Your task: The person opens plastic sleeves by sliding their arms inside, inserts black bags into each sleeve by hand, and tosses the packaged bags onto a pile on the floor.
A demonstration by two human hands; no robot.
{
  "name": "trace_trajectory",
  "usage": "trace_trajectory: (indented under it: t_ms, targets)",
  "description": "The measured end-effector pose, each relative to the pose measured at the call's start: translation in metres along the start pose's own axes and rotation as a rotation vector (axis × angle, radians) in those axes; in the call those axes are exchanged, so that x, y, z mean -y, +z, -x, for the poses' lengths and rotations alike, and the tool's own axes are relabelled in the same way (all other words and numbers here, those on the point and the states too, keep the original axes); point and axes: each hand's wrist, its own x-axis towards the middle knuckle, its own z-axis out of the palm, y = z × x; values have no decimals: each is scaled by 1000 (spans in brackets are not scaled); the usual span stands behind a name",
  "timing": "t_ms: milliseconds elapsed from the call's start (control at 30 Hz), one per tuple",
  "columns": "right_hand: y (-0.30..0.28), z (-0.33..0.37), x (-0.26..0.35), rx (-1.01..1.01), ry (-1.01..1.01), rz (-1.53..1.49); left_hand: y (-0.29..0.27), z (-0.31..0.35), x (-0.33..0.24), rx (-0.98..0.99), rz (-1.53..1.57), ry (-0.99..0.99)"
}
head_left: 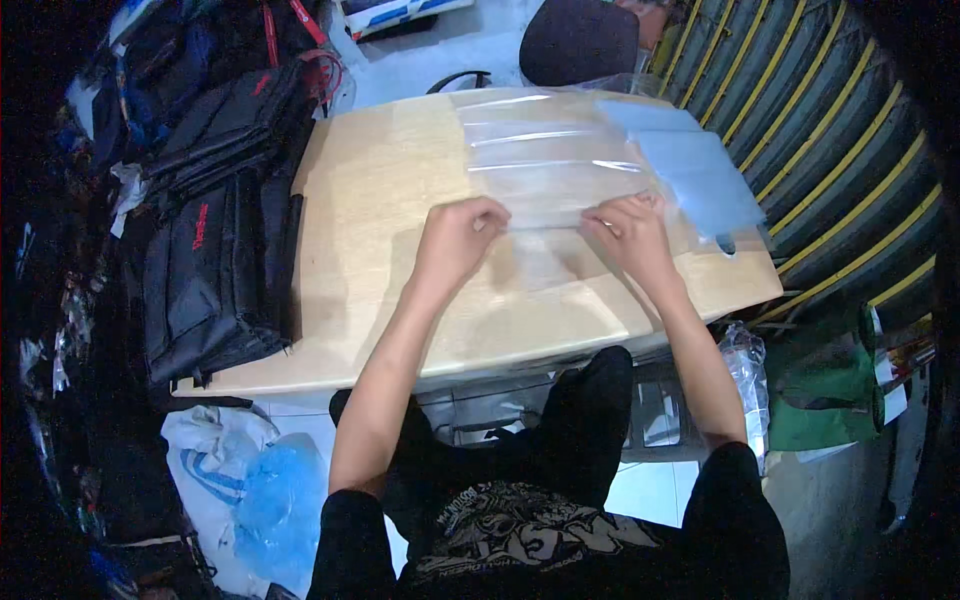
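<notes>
A clear plastic bag (550, 160) lies across the light wooden table (370, 170), its far part spread flat with shiny creases. Both my hands pinch its near edge, a short way apart. My left hand (460, 235) is closed on the edge at the left, fingertips together. At the right, my right hand (630, 230) grips the same edge between thumb and fingers. A thin flap of the film hangs toward me below the hands. Beside my right hand rests a stack of bluish plastic sheets (700, 180), partly under the clear film.
Black bags (220, 260) are piled along the table's left edge. On the floor at lower left lies a blue plastic bag (280, 500) on white sacking. Ribbed dark shapes with yellow edges (820, 160) line the right. A dark chair back (580, 45) stands beyond the table.
</notes>
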Motion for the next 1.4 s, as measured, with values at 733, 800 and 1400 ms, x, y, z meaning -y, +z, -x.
trace_trajectory:
  t_ms: [733,800,1400]
  targets:
    - [-181,10,26,-97,-73,-571,-25,70,-59,254,38,68]
    - [-193,-6,-13,-293,103,-697,-28,78,-58,239,31,-3]
    - [71,-270,-26,-49,-199,289,-43,180,-28,-480,811,-783]
